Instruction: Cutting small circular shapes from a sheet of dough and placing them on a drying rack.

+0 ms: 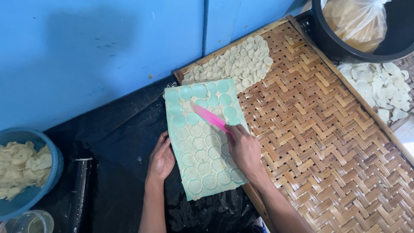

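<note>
Dough discs, thin, round and pale, are lying in rows on a flat mint-green rectangular plastic sheet point(202, 142) in the head view, and that sheet's long axis is running away from the person, from near the forearms up toward the blue wall point(86, 51), tilted slightly to the left. The right hand point(245, 151) is closing around the handle of a pink plastic scraper point(210, 118), whose blade is pointing up and to the left across the sheet, its tip lying among the far discs where several round spots are showing bare green. The left hand point(161, 159) is resting with fingers loosely curled on the sheet's left edge, pinning it against the black plastic covering point(120, 142) beneath. The right hand is therefore the nearer one to the far rows. The sheet's right side is overlapping the edge of a woven bamboo tray point(310, 129), where a patch of loose pale discs point(241, 62) is sitting just beyond the sheet's far end. A blue plastic basin of dough point(26, 172) is standing well to the left.
</note>
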